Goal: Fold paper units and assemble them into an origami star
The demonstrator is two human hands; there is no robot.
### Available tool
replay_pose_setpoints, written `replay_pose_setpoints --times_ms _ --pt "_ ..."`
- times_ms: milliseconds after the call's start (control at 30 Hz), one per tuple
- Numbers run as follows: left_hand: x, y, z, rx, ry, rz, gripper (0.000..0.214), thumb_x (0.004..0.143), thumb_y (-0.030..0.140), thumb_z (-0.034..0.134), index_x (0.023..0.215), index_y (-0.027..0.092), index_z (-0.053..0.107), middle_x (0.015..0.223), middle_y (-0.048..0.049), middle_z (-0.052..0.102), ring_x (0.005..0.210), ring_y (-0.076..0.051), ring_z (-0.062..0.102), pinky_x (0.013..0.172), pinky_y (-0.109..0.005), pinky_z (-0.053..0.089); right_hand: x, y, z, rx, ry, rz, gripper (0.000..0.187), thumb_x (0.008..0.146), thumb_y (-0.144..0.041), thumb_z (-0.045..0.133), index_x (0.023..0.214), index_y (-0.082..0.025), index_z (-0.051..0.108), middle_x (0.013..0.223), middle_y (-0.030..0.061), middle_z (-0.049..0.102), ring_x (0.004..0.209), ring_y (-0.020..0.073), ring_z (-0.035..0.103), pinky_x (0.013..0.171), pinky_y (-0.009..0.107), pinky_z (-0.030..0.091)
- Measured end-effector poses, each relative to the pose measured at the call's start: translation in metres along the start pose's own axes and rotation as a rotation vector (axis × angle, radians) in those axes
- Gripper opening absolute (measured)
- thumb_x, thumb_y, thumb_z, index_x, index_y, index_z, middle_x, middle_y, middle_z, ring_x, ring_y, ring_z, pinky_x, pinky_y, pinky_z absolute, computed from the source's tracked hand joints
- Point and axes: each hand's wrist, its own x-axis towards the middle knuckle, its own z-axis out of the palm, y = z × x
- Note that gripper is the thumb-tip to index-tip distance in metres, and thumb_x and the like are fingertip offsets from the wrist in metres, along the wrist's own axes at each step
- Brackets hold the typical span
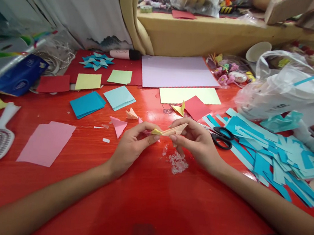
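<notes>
The red table [136,191] spreads beneath your forearms, with a heap of blue paper strips [269,154] at your right. Your left hand [130,144] and right hand [199,142] meet just above the tabletop's middle, beside black scissors [221,137]. Each hand is pinched tight on one end of a folded paper piece [174,130]. Its long axis runs left to right, and its peach tip points right and slightly away from you.

worktop [135,202]: red, glossy | black scissors [221,137]: lying flat | right of scissors: heap of blue paper strips [269,156] | behind scissors: red square [196,108], pale yellow sheet [177,94], lilac sheet [176,72] | far left of scissors: pink sheets [46,143], 2 blue paper stacks [87,104]
</notes>
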Motion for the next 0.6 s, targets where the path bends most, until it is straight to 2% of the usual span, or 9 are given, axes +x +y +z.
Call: replay_pose_setpoints --times_ms 167,333,600 --pt "0.000 0.000 -0.001 -0.067 -0.004 0.044 0.007 0.081 0.028 0.062 0.085 0.023 0.065 0.096 0.0003 0.063 0.097 -0.014 0.056 0.083 -0.025 0.046 -0.004 -0.008 -0.002 -0.271 0.036 -0.127 0.008 0.083 -0.024 0.062 0.089 -0.021 0.058 0.074 -0.0015 0.057 0.061 0.0076 0.054 0.049 0.019 0.047" --pt "0.001 0.000 -0.001 -0.091 -0.025 0.064 0.006 0.081 0.025 0.062 0.084 0.025 0.067 0.098 0.0012 0.064 0.096 -0.013 0.057 0.083 -0.023 0.047 -0.010 -0.010 -0.001 -0.522 0.030 -0.320 0.012 0.085 -0.016 0.058 0.094 -0.023 0.056 0.089 0.0007 0.064 0.071 0.0097 0.061 0.059 0.023 0.053" --pt "-0.001 0.001 0.000 -0.090 -0.038 0.071 0.007 0.081 0.024 0.062 0.085 0.026 0.068 0.102 0.0011 0.066 0.099 -0.014 0.059 0.085 -0.026 0.048 -0.012 -0.011 -0.002 -0.650 0.051 -0.389 0.013 0.086 -0.016 0.057 0.096 -0.023 0.057 0.089 0.0010 0.066 0.073 0.0113 0.063 0.062 0.026 0.056"
